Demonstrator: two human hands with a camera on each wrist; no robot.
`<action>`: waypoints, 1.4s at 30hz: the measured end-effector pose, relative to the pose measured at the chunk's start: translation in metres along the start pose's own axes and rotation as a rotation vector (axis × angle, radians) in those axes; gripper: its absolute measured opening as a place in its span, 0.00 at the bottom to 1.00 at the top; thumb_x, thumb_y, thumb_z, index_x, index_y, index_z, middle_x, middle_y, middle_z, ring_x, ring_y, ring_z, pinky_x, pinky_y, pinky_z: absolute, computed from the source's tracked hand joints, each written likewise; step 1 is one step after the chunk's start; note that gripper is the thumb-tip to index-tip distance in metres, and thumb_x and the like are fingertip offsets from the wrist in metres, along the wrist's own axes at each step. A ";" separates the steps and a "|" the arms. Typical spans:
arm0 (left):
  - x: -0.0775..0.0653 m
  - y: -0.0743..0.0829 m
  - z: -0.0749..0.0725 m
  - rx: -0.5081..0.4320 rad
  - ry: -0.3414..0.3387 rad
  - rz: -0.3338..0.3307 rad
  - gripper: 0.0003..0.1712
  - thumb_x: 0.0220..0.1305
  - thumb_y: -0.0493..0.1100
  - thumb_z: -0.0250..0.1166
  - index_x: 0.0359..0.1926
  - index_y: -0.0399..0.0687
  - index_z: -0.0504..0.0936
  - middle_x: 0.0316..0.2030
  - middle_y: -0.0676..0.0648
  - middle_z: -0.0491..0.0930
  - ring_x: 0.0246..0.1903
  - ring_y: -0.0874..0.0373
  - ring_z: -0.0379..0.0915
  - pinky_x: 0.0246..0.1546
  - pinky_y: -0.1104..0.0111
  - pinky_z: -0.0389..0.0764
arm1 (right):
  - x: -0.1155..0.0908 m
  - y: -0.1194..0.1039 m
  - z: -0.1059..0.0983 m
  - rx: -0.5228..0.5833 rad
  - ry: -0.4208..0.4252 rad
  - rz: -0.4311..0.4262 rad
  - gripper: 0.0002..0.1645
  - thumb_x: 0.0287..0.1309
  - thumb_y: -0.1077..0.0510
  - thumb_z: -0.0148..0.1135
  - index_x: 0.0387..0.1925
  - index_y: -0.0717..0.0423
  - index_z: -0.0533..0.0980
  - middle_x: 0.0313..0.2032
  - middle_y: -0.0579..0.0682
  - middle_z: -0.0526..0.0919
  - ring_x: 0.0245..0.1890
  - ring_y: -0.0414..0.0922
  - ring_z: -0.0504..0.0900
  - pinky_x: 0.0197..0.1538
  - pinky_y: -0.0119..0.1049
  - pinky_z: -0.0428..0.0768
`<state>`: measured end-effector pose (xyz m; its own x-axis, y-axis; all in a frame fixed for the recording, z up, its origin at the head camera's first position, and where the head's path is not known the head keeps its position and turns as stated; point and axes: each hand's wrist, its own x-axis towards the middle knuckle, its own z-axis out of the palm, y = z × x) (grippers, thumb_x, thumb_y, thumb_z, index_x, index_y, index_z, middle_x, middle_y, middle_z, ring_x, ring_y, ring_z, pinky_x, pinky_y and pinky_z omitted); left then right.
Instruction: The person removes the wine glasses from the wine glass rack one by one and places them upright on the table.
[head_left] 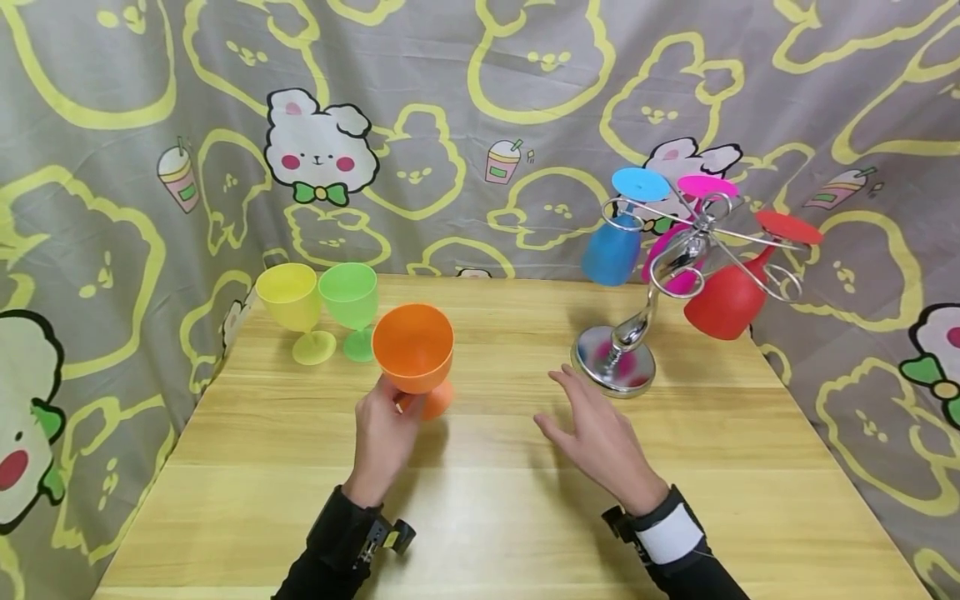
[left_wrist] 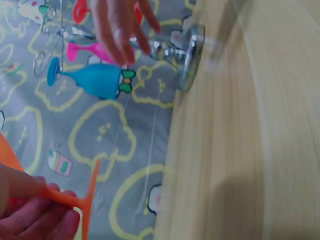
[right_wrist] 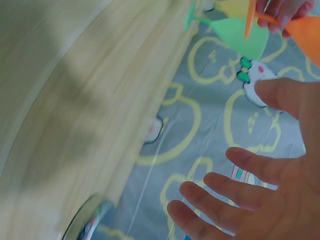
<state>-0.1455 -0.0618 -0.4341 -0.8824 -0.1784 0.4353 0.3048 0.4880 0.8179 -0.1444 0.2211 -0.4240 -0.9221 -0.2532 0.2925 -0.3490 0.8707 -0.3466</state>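
My left hand (head_left: 388, 433) pinches the stem of an orange goblet (head_left: 413, 348), held upright above the table; the left wrist view shows thumb and fingers round the stem (left_wrist: 60, 196), just above its foot. To the right, my right hand (head_left: 603, 442) hovers over the wood with fingers spread, holding nothing (right_wrist: 260, 190). Just beyond its fingertips stands a chrome goblet rack (head_left: 615, 367). From its wire loops hang a blue goblet (head_left: 612, 250), a pink goblet (head_left: 675, 258) and a red goblet (head_left: 727, 302), all upside down.
A yellow goblet (head_left: 288, 296) and a green goblet (head_left: 350, 296) stand upright side by side at the back left of the wooden table (head_left: 495, 517). A patterned grey curtain (head_left: 427, 75) encloses the table's back and sides.
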 end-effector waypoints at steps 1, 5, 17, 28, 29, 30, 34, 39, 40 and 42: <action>0.001 -0.002 0.000 0.016 -0.006 -0.014 0.10 0.59 0.30 0.69 0.42 0.40 0.81 0.36 0.43 0.87 0.38 0.47 0.85 0.40 0.52 0.85 | -0.001 0.003 -0.001 -0.014 0.000 -0.006 0.41 0.60 0.41 0.69 0.68 0.57 0.69 0.69 0.62 0.69 0.66 0.59 0.70 0.54 0.61 0.79; 0.004 -0.015 0.000 0.085 -0.031 -0.027 0.12 0.58 0.30 0.68 0.44 0.37 0.80 0.37 0.39 0.86 0.39 0.42 0.84 0.42 0.48 0.84 | -0.006 0.012 -0.001 -0.054 -0.004 -0.040 0.43 0.57 0.42 0.71 0.68 0.59 0.68 0.69 0.62 0.67 0.66 0.59 0.70 0.54 0.60 0.79; 0.012 -0.048 0.010 0.176 -0.123 -0.159 0.08 0.61 0.30 0.65 0.41 0.36 0.78 0.38 0.36 0.84 0.43 0.36 0.82 0.46 0.44 0.81 | -0.016 0.021 0.002 -0.037 -0.043 -0.038 0.43 0.59 0.43 0.70 0.67 0.61 0.68 0.71 0.62 0.65 0.67 0.60 0.68 0.59 0.60 0.76; 0.030 -0.064 0.020 0.170 -0.142 -0.168 0.07 0.63 0.33 0.66 0.41 0.36 0.78 0.37 0.36 0.85 0.44 0.35 0.81 0.48 0.44 0.80 | -0.018 0.021 0.006 -0.006 -0.089 -0.009 0.42 0.60 0.44 0.69 0.68 0.60 0.67 0.71 0.63 0.65 0.67 0.62 0.68 0.59 0.62 0.75; 0.033 -0.065 0.021 0.167 -0.144 -0.167 0.07 0.63 0.33 0.65 0.41 0.36 0.78 0.38 0.35 0.85 0.45 0.35 0.81 0.48 0.44 0.79 | -0.018 0.020 0.006 -0.004 -0.094 -0.006 0.41 0.61 0.44 0.69 0.68 0.59 0.67 0.71 0.63 0.64 0.67 0.62 0.68 0.60 0.62 0.74; 0.036 -0.065 0.022 0.164 -0.145 -0.166 0.07 0.63 0.33 0.65 0.41 0.36 0.78 0.39 0.35 0.85 0.45 0.34 0.81 0.49 0.44 0.79 | -0.019 0.020 0.006 -0.001 -0.095 -0.005 0.41 0.61 0.44 0.68 0.68 0.59 0.67 0.71 0.63 0.64 0.67 0.62 0.68 0.60 0.63 0.74; 0.050 -0.071 0.028 0.150 -0.154 -0.159 0.07 0.63 0.32 0.65 0.43 0.35 0.79 0.40 0.35 0.85 0.47 0.35 0.80 0.51 0.45 0.79 | -0.019 0.020 0.006 0.010 -0.098 -0.004 0.39 0.63 0.45 0.67 0.68 0.59 0.67 0.71 0.63 0.64 0.67 0.62 0.67 0.61 0.63 0.73; 0.065 -0.082 0.036 0.143 -0.149 -0.108 0.07 0.62 0.29 0.65 0.42 0.34 0.79 0.39 0.36 0.83 0.47 0.38 0.80 0.51 0.47 0.78 | -0.018 0.020 0.008 0.019 -0.095 -0.014 0.39 0.63 0.45 0.67 0.68 0.60 0.68 0.71 0.64 0.64 0.68 0.62 0.67 0.62 0.62 0.72; 0.068 -0.083 0.037 0.144 -0.151 -0.102 0.07 0.62 0.29 0.65 0.42 0.34 0.80 0.39 0.36 0.83 0.46 0.38 0.79 0.52 0.48 0.78 | -0.017 0.019 0.008 0.020 -0.095 -0.016 0.39 0.63 0.46 0.67 0.68 0.61 0.68 0.71 0.64 0.65 0.68 0.62 0.67 0.62 0.62 0.72; 0.073 -0.086 0.038 0.143 -0.160 -0.101 0.07 0.62 0.29 0.64 0.42 0.34 0.80 0.40 0.36 0.83 0.46 0.38 0.79 0.51 0.48 0.78 | -0.017 0.019 0.009 0.021 -0.095 -0.018 0.38 0.63 0.46 0.67 0.68 0.61 0.68 0.70 0.64 0.65 0.67 0.62 0.68 0.62 0.62 0.73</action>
<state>-0.2500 -0.0840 -0.4871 -0.9547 -0.1005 0.2800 0.1685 0.5929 0.7874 -0.1370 0.2383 -0.4433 -0.9269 -0.3088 0.2136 -0.3685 0.8568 -0.3606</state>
